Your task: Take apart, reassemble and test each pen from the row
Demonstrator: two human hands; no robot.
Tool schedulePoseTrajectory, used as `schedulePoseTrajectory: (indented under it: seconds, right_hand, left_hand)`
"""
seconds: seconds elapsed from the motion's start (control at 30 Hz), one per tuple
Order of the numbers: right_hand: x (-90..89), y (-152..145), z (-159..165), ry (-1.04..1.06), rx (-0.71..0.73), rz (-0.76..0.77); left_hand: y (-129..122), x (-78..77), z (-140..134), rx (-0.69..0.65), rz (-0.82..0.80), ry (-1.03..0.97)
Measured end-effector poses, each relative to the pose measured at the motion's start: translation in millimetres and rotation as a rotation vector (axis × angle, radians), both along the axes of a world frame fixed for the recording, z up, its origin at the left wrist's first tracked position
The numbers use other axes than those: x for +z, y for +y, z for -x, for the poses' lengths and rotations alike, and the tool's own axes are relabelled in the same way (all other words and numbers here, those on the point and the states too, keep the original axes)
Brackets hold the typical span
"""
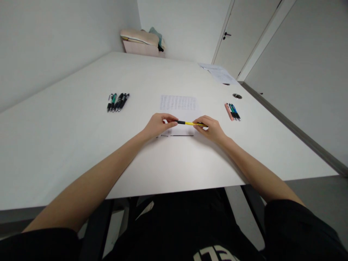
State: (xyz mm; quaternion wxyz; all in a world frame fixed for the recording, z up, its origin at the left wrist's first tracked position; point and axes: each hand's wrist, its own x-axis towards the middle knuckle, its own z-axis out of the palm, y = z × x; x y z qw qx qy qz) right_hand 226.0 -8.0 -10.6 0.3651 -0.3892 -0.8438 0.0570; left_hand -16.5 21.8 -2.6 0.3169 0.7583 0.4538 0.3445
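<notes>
Between my two hands a yellow and black pen (188, 123) is held level, just above a printed sheet of paper (178, 103). My left hand (160, 124) pinches its black end with thumb and fingertips. The yellow end sits in the fingers of my right hand (208, 127), which partly hide it. Below the pen, a thin dark refill (182, 135) lies along the near part of the sheet. Beside it, close to my left hand, are a short spring-like piece (164, 136) and another tiny piece (157, 137), too small to name.
Several black, white and green pens (118, 102) lie in a row at the left. On the right is a smaller group of pens (235, 112) beside a pink one (228, 111). Loose papers (219, 73) and a round table grommet (237, 96) are farther back on the white table (81, 145).
</notes>
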Motion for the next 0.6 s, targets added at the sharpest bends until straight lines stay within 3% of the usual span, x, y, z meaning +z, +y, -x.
schedulePoseTrajectory:
  seconds: [0.6]
  right_hand:
    - [0.5, -1.7, 0.6, -0.057, 0.002, -0.017]
  left_hand:
    - [-4.9, -0.8, -6.1, -0.081, -0.049, 0.034]
